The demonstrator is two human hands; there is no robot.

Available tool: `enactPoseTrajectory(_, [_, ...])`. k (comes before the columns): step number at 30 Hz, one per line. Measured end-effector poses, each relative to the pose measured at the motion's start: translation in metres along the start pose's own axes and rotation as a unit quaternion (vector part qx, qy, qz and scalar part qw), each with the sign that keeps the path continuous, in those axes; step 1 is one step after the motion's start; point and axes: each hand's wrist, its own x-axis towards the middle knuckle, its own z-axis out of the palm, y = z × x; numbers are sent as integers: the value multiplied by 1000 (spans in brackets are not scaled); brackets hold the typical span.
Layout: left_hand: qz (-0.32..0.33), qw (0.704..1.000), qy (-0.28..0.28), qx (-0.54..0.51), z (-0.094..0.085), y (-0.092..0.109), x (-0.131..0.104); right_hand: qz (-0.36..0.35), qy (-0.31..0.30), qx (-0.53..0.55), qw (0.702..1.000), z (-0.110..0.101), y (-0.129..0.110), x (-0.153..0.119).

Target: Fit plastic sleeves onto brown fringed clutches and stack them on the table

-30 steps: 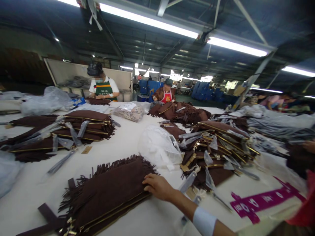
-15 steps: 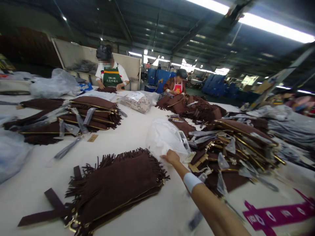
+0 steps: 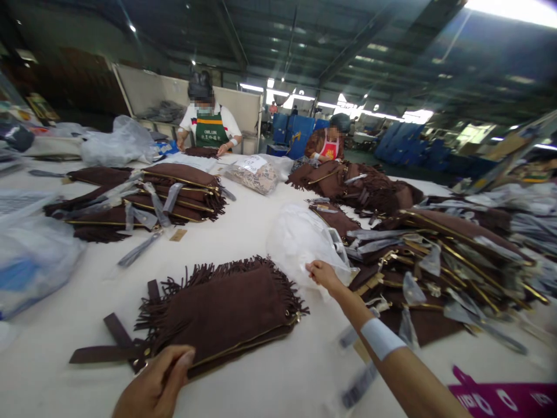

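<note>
A brown fringed bag (image 3: 226,307) with gold zips lies on the white table (image 3: 243,238), its straps pointing left. My left hand (image 3: 156,380) is over the bag's lower left corner, thumb and fingers pressed together; whatever they might hold is hidden. Beyond the bag's right end, my right hand (image 3: 322,274) pinches the near edge of a translucent white plastic bag (image 3: 300,241). A pale band circles my right wrist.
Brown fringed bags are stacked at the left (image 3: 183,191) and right (image 3: 456,249). A filled plastic packet (image 3: 255,174) lies further back. Clear plastic (image 3: 39,255) is at the left edge, a purple piece (image 3: 505,400) at lower right. Two people work across the table.
My left hand has come into view over the fringed bag's lower left corner. The view has shifted, and my right hand still pinches the white plastic bag.
</note>
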Motion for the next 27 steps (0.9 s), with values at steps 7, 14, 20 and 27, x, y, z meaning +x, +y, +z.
enactPoseTrajectory(7, [-60,930,-180,-315,104,119,58,-68,-60,101,991,7,-15,-43])
enactPoseTrajectory(14, [-61,907,-220,-354,196,177,112,-77,-60,139,985,0,-9,-50])
enactPoseTrajectory(20, [-79,915,-208,-337,222,174,131,-58,-49,192,978,-3,4,-38])
enactPoseTrajectory(27, [-105,910,-209,-341,225,170,139,-68,-124,231,963,13,1,-27])
